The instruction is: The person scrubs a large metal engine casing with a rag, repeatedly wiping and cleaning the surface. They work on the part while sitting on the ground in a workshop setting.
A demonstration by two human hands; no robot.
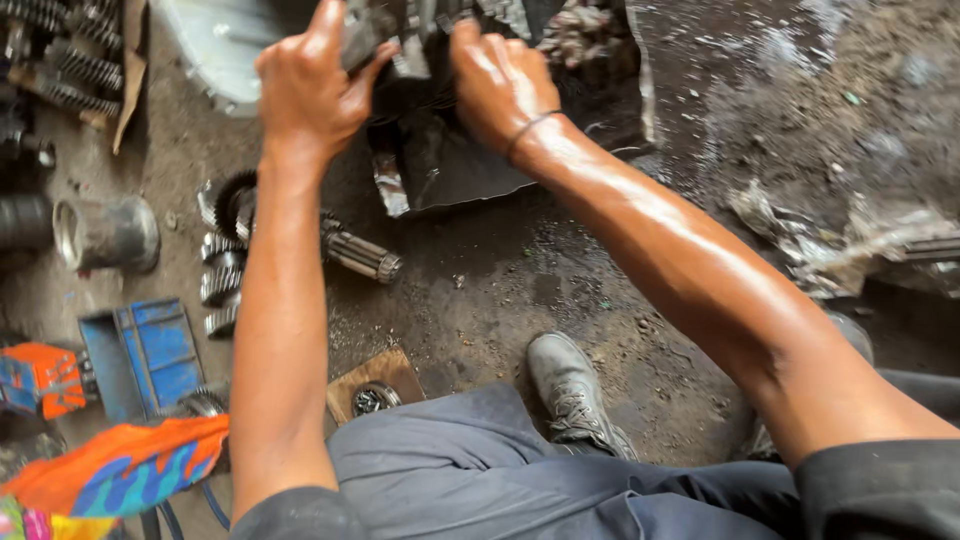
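A repair workshop is indicated by the oil-stained floor (pixel 520 270), where a splined gear shaft (pixel 355 252) and loose gears (pixel 222 270) are laid out.

A single head-worn camera is looking steeply down and forward from above the seated person's lap. It is sitting close enough that both forearms are running up the whole frame to the left hand (pixel 312 85) and right hand (pixel 497 85), which are meeting the dark metal assembly (pixel 425 120) at the top edge. Nearer the camera than that assembly, the oily floor (pixel 560 280) is filling the middle, and a grey shoe (pixel 570 390) is lying nearest the lens.
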